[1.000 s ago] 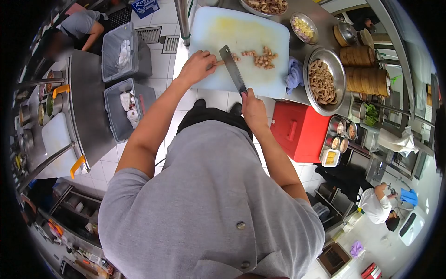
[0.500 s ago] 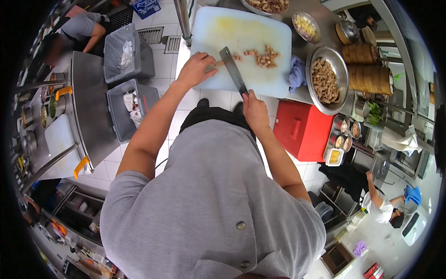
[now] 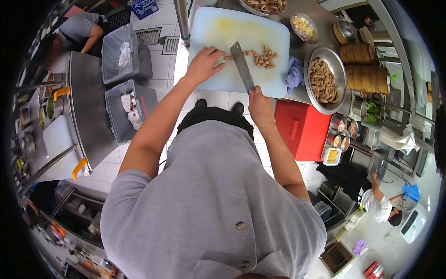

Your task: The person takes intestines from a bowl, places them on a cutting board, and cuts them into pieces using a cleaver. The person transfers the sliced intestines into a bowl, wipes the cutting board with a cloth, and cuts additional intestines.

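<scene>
My right hand (image 3: 261,108) is wrapped round the handle of a cleaver (image 3: 242,67), whose blade reaches over the white cutting board (image 3: 213,42). To the blade's right lie small diced brown pieces (image 3: 265,59), which look like meat or sausage. Just left of the blade sits a short uncut piece (image 3: 228,57) of similar colour. My left hand (image 3: 206,65) is over the board's left part, fingers stretched toward that short piece and thumb apart. A narrow gap seems to separate fingertips and piece.
A blue cloth (image 3: 294,74) lies at the board's right edge, beside a steel bowl (image 3: 344,88) of sliced meat. Beyond are a smaller bowl (image 3: 316,37) and bamboo steamers (image 3: 364,80). A red box (image 3: 297,132) is below. Grey bins (image 3: 148,69) stand left; other people work nearby.
The cleaver and my right hand have shifted slightly right. My left hand has moved right and its fingers have come off the short piece, which now lies bare beside the blade.
</scene>
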`<state>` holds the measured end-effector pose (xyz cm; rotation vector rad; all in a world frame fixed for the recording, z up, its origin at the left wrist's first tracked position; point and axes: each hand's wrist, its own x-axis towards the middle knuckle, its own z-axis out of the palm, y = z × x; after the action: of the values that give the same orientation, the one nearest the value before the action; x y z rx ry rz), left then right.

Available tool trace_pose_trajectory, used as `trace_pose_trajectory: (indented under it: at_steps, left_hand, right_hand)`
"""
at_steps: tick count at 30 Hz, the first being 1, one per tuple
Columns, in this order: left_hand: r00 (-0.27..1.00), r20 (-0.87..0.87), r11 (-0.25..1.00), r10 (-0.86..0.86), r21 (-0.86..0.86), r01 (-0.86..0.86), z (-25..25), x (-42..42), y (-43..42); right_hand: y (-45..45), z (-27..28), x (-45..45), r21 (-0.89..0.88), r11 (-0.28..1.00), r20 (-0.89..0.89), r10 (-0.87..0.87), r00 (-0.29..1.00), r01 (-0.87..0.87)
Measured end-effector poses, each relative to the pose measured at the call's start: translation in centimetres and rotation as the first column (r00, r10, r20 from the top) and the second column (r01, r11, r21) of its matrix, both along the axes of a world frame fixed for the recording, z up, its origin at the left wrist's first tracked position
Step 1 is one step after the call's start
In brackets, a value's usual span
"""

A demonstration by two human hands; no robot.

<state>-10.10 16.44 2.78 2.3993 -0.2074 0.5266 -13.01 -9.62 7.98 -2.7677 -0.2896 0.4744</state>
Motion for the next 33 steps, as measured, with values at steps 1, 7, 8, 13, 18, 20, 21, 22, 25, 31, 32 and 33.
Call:
trace_pose_trajectory:
  at_steps: [1,7,8,13,18,20,21,22,25,31,32,33]
  left_hand:
    - [1.000,-0.001,1.000,0.007,-0.003,-0.007,-0.4,0.6,-0.4]
    - [0.982,-0.171,0.996,-0.076,0.042,0.085,-1.9,2.6,-1.5]
    - [0.974,-0.213,0.996,-0.080,0.023,0.087,-1.6,2.2,-1.4]
    - [0.974,-0.209,0.996,-0.090,-0.022,0.087,-0.4,1.3,-1.1]
    - [0.983,-0.183,0.996,0.019,-0.080,-0.035,0.2,-0.2,0.6]
    - [0.972,-0.231,0.990,0.044,-0.122,-0.073,0.9,-0.9,1.2]
    - [0.961,-0.267,0.980,0.069,-0.161,-0.115,1.1,-1.1,1.4]
    - [0.960,-0.270,0.980,0.069,-0.160,-0.115,1.0,-1.2,1.4]
    - [0.966,-0.254,0.970,0.057,-0.217,-0.114,0.9,-1.0,0.4]
    - [0.982,-0.186,1.000,-0.026,-0.020,0.023,-1.2,1.3,-2.0]
    - [0.975,-0.224,0.999,-0.014,-0.038,0.005,-1.7,1.7,-1.9]
    - [0.965,-0.261,0.998,-0.002,-0.055,-0.012,-1.9,2.3,-1.8]
  right_hand:
    - [0.1,0.2,-0.3,-0.003,1.000,-0.001,0.007,1.000,-0.007]
    - [0.8,0.2,0.8,0.073,0.997,0.025,-0.031,0.999,0.029]
    - [1.0,-0.6,1.5,0.074,0.996,0.024,-0.052,0.998,0.050]
    - [2.3,-1.3,3.5,0.116,0.992,0.146,-0.057,0.988,0.040]
    - [2.0,3.4,1.3,0.180,0.983,0.163,-0.050,0.985,0.020]
    - [1.9,4.0,-0.1,0.216,0.976,0.155,-0.057,0.986,0.022]
    - [1.8,3.8,-0.8,0.198,0.980,0.164,-0.046,0.985,0.013]
    - [1.9,3.6,-1.2,0.180,0.984,0.174,-0.034,0.984,0.002]
    - [1.7,0.9,-1.6,0.025,0.999,0.057,-0.022,0.998,0.021]
    - [-0.7,0.6,-0.8,0.155,0.988,0.022,-0.023,0.999,0.019]
    - [-2.0,0.5,-0.7,0.296,0.955,0.045,-0.012,0.999,-0.002]
    - [-2.8,1.8,-0.7,0.305,0.952,0.039,-0.049,0.998,0.035]
